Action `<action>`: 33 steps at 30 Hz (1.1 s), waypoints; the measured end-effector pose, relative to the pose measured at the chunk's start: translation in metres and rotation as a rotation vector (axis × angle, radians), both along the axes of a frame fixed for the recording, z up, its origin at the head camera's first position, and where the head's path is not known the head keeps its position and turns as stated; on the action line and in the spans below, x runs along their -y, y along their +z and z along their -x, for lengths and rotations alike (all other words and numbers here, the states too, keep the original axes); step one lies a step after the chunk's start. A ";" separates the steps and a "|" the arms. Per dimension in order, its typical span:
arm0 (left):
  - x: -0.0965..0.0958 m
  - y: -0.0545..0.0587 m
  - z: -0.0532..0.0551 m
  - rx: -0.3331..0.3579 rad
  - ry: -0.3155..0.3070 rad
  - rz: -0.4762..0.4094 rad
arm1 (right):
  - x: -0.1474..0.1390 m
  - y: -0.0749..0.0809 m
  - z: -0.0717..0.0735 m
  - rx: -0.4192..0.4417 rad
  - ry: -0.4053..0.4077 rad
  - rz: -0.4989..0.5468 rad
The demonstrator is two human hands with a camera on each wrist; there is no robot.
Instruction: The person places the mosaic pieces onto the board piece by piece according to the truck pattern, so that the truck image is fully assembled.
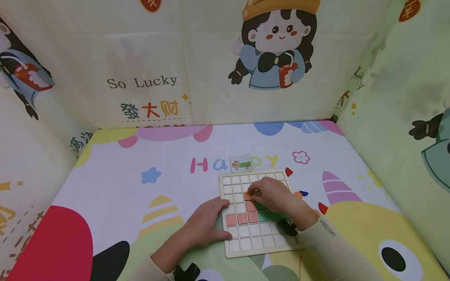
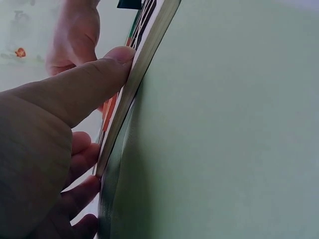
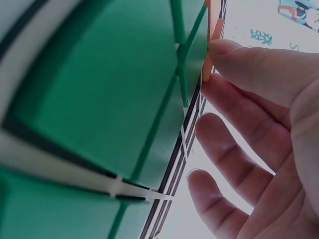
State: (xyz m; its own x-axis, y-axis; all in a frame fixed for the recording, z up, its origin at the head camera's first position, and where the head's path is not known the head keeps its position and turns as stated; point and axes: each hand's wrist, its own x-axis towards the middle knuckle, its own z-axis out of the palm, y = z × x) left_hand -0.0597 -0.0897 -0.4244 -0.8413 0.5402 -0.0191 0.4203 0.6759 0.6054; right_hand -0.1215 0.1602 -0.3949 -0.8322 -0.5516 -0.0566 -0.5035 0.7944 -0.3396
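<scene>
A pale wooden grid board (image 1: 263, 251) lies on the patterned table cover. In its squares sit several pink tiles (image 1: 242, 218) and green tiles (image 1: 263, 216). My right hand (image 1: 272, 193) is over the upper middle of the board, its thumb and index finger pinching an orange tile (image 1: 247, 196) at one of the squares. The right wrist view shows this orange tile (image 3: 206, 69) edge-on beyond the green tiles (image 3: 89, 99). My left hand (image 1: 205, 223) rests along the board's left side; its thumb (image 2: 119, 56) lies on the rim with the fingers spread.
A small picture card (image 1: 241, 163) with a gridded pink and green design lies just beyond the board's far edge. Right of the board are loose red pieces (image 1: 322, 208), a dark blue piece (image 1: 304, 193) and an orange piece (image 1: 298, 194). Printed cloth walls (image 1: 204, 50) enclose the table.
</scene>
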 end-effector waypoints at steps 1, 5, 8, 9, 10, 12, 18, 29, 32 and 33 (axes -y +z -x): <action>0.000 0.000 0.000 0.000 0.000 -0.001 | 0.000 0.000 0.000 -0.003 0.005 0.000; 0.000 0.002 0.000 0.013 0.004 0.001 | -0.001 -0.001 0.001 -0.012 0.021 0.000; 0.000 0.001 0.000 0.016 0.004 -0.001 | -0.001 -0.001 0.001 -0.005 0.016 0.003; 0.000 0.001 0.000 0.016 0.003 -0.003 | -0.001 -0.001 0.001 -0.001 0.013 0.005; 0.000 0.001 0.000 0.014 0.002 -0.005 | -0.001 -0.001 0.001 0.004 0.008 0.008; 0.000 0.000 0.000 0.011 0.001 -0.009 | -0.001 -0.001 0.001 0.008 -0.001 0.014; 0.000 -0.001 0.000 0.000 0.000 -0.011 | -0.002 -0.003 0.000 0.003 -0.013 0.016; 0.001 -0.002 -0.001 -0.004 0.001 -0.011 | -0.001 -0.002 -0.001 0.004 -0.030 0.005; 0.001 -0.001 0.000 -0.004 0.002 -0.010 | -0.001 -0.001 -0.001 0.009 -0.032 0.006; 0.001 -0.001 0.000 -0.005 0.001 -0.009 | -0.001 -0.001 -0.001 0.012 -0.032 0.007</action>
